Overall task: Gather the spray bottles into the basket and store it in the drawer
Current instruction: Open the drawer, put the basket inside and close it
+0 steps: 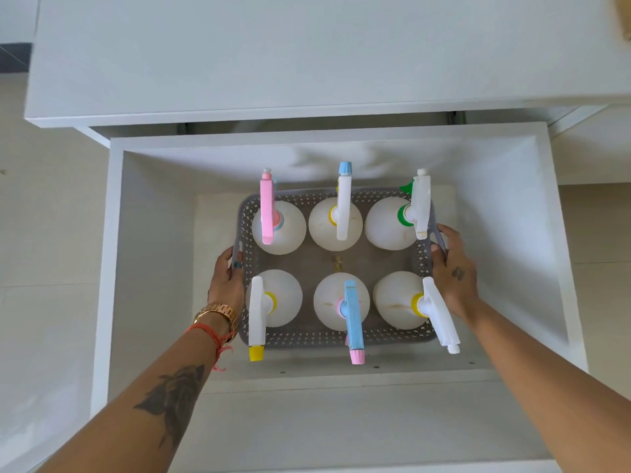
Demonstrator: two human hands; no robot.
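A grey perforated basket (327, 337) sits low inside the open white drawer (116, 254). It holds several white spray bottles standing upright in two rows, among them one with a pink trigger head (267, 213), one with a blue trigger head (353, 319) and one with a green collar (406, 215). My left hand (227, 278) grips the basket's left handle. My right hand (452, 271) grips the right handle. I cannot tell whether the basket rests on the drawer floor.
The white cabinet top (307, 56) overhangs the drawer's back edge. The drawer's front panel (341, 421) lies nearest to me. Pale floor tiles (44, 233) flank the cabinet on both sides. Gaps remain between basket and drawer walls.
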